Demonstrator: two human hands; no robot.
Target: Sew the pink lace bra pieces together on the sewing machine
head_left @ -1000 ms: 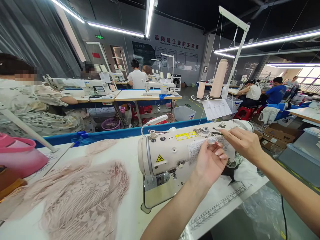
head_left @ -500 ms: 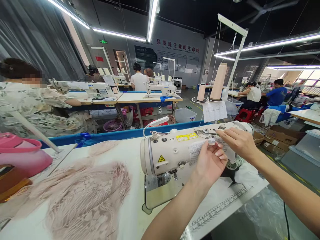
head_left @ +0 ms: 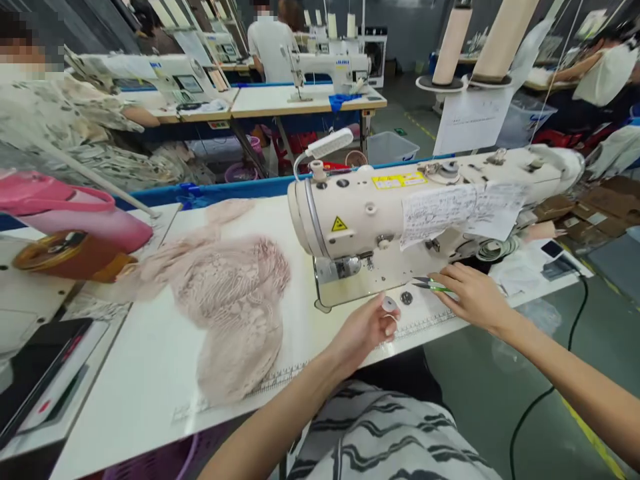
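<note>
Between the thumb and fingers of my left hand is a small, pale, round bobbin, its flat face turned up. Just right of it a dark metal bobbin case lies on the table. My right hand is low over the tabletop, its fingers closed on thread snips with green handles and dark blades pointing left. Behind both hands stands the white sewing machine, with handwritten paper sheets on its front.
Pinkish lace fabric lies bunched on the table to the left. A pink jug and an amber tape roll are farther left. Thread cones stand behind the machine. A ruler strip runs along the front edge. Co-workers sit beyond.
Both hands have come down from the top of the machine to the tabletop, the left still with the bobbin. The view has tilted downward, showing the bobbin case.
</note>
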